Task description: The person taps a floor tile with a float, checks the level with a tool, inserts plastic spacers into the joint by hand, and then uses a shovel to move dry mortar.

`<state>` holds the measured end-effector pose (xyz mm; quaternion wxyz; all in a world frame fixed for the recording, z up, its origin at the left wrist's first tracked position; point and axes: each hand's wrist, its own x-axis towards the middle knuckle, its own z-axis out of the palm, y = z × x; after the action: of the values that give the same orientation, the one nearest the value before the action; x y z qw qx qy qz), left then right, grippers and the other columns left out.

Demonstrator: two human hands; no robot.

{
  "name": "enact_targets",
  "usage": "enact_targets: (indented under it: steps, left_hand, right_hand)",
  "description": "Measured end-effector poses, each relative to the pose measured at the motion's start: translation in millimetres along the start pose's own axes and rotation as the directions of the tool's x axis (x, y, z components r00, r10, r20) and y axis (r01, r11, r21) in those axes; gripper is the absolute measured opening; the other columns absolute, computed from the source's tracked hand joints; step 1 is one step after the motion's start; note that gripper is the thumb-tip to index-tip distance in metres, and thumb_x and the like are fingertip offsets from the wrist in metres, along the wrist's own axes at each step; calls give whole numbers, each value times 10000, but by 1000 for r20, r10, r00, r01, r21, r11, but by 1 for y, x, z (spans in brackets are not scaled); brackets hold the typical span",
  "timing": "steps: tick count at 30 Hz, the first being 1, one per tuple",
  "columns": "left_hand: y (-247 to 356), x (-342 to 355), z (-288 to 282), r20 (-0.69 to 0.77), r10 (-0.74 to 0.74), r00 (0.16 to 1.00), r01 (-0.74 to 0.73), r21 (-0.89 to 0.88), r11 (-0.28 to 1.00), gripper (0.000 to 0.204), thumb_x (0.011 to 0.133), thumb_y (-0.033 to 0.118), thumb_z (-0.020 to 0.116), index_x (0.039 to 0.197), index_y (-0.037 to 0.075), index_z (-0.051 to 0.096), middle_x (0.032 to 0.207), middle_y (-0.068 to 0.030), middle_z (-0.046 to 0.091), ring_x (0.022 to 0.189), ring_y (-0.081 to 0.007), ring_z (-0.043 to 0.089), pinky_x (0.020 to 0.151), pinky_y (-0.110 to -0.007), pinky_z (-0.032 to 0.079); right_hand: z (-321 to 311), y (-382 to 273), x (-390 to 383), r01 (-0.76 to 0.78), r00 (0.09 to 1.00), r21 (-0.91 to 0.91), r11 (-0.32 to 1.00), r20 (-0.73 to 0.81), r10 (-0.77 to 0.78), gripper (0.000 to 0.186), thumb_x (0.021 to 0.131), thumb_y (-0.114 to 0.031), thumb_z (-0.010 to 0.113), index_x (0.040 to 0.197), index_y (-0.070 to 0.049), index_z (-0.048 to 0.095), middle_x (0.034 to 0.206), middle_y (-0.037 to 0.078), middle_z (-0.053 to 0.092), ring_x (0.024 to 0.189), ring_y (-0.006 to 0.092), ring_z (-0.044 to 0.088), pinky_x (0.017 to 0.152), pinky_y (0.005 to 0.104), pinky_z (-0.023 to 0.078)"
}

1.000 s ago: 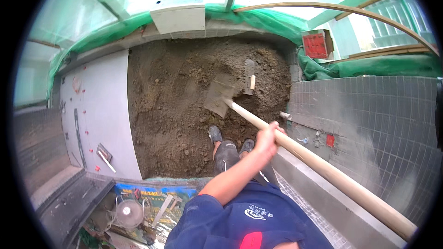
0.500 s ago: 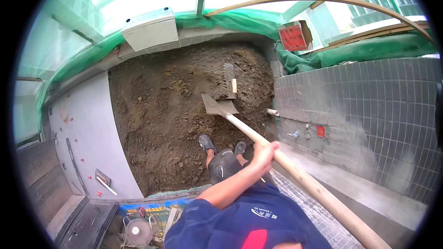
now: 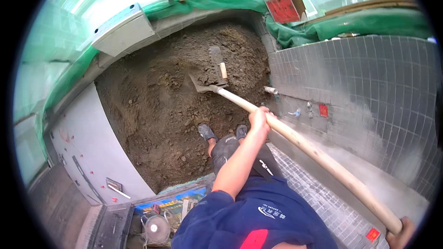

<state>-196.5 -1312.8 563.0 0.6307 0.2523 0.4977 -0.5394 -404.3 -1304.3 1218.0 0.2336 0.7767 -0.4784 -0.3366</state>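
A long-handled shovel (image 3: 295, 136) slants across the view, its wooden shaft running from the lower right up to the middle. My left hand (image 3: 260, 119) wraps round the shaft partway down. At the lower right my right hand (image 3: 402, 234) grips the shaft's top end, partly cut off by the picture's rim. The metal blade (image 3: 199, 84) is pushed partly into brown, damp-looking sandy material (image 3: 152, 106). Just beyond the blade lies a notched trowel (image 3: 223, 70) with a wooden handle, resting on that material.
Large grey slabs (image 3: 104, 150) border the left side, with a small float-like tool (image 3: 115, 188) on them. A tiled wall (image 3: 350, 78) with a projecting pipe (image 3: 271, 90) rises at right. Behind stand a pale box (image 3: 124, 32) and a red-and-white carton (image 3: 284, 8). A round-topped device (image 3: 157, 228) sits lower left.
The shovel has gone forward, its blade now showing less above the material. My left hand has moved forward with it, and my right hand has come into view. The whole view has tilted.
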Motion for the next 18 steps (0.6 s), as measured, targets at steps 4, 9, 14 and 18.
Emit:
enact_targets:
  steps: [4, 9, 14, 18]
  left_hand:
    - [18, 75, -27, -55, 93, 994, -87, 95, 992, 105, 807, 15, 543, 859, -4, 454, 649, -110, 498, 508, -251, 530, 490, -403, 511]
    - [-36, 117, -80, 82, -15, 997, -5, 237, 972, 176, 820, 8, 605, 961, -35, 509, 735, -172, 566, 615, -329, 607, 568, -464, 559]
    - [-42, 159, -158, -8, -57, 998, 58, 147, 987, 108, 823, 39, 637, 883, 7, 553, 682, -113, 548, 573, -273, 570, 548, -443, 518]
    - [-70, 156, -178, 25, -70, 997, 69, 70, 995, 120, 744, 27, 645, 837, 22, 568, 638, -89, 522, 507, -238, 529, 461, -377, 470]
  right_hand:
    - [102, -72, 31, -197, 967, 198, 960, 200, 157, 291, 612, -124, 815, 795, 31, 652, 649, 197, 605, 628, 355, 627, 616, 422, 485]
    - [228, -47, 6, -494, 566, 299, 817, 823, 42, 358, 620, -239, 864, 820, 17, 714, 681, 202, 673, 620, 286, 679, 620, 420, 518]
    - [360, -81, -48, -74, 867, 312, 947, 489, -94, 375, 821, -277, 679, 1123, -55, 672, 865, 239, 698, 797, 438, 667, 752, 473, 532]
    - [416, -85, -90, -70, 854, 173, 982, 520, -30, 468, 826, -387, 674, 1192, -96, 649, 920, 208, 712, 863, 439, 674, 777, 485, 539]
